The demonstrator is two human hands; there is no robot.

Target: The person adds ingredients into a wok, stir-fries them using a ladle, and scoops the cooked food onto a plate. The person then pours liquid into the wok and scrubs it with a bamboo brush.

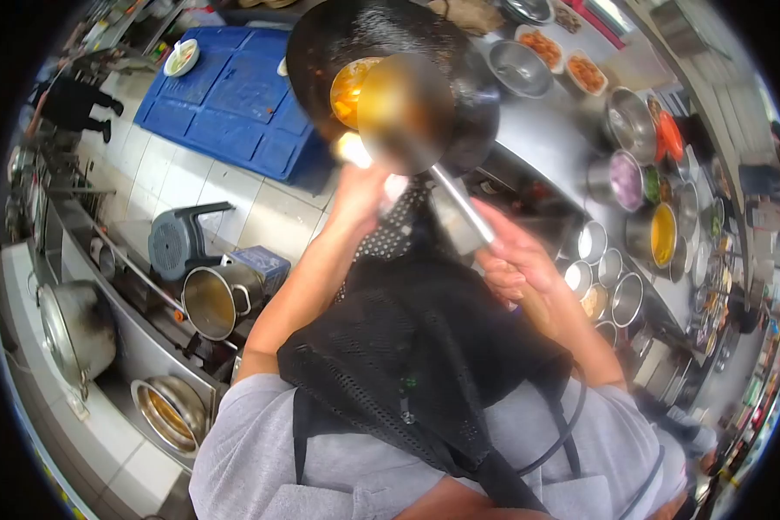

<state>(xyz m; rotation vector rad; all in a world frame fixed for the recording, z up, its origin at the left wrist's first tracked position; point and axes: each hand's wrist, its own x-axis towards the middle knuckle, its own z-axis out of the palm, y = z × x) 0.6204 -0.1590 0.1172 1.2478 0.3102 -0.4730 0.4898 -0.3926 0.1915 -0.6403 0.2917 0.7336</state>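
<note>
Evidently, right hand (516, 258) closed on handle (464, 204), left hand (360, 198) by wok (316, 52) rim, grip unclear, open floor (273, 217) leftward

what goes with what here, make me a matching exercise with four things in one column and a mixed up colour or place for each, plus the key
Things
1. stool
2. metal handle
3. small bowl
4. apron

Colours and places
a. black cloth
b. on the blue top
c. dark grey plastic
d. in the right hand

Right pairs: 1-c, 2-d, 3-b, 4-a
</note>
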